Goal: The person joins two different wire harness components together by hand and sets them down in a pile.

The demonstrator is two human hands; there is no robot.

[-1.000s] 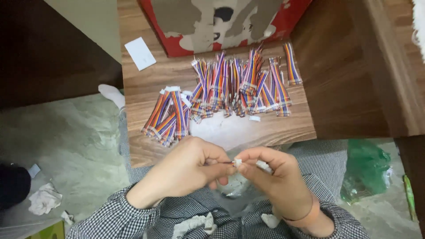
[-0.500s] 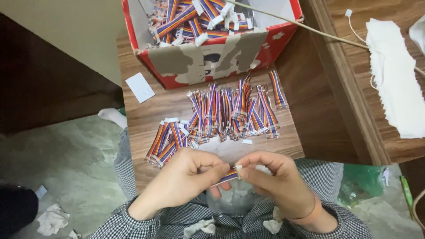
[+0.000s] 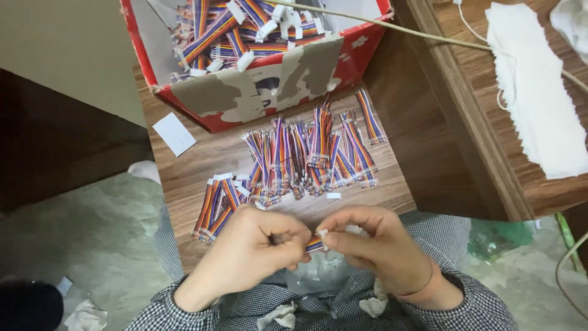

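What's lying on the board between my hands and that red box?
In the head view, rows of rainbow ribbon cables lie on the wooden board between the hands and the red box.

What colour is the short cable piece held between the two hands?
The cable piece is striped in several colours with a white end, seen in the head view.

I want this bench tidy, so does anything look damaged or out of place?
Yes. The red box has its front face torn, grey board showing. A small white connector lies loose by the cable bundles, and crumpled paper litters the floor.
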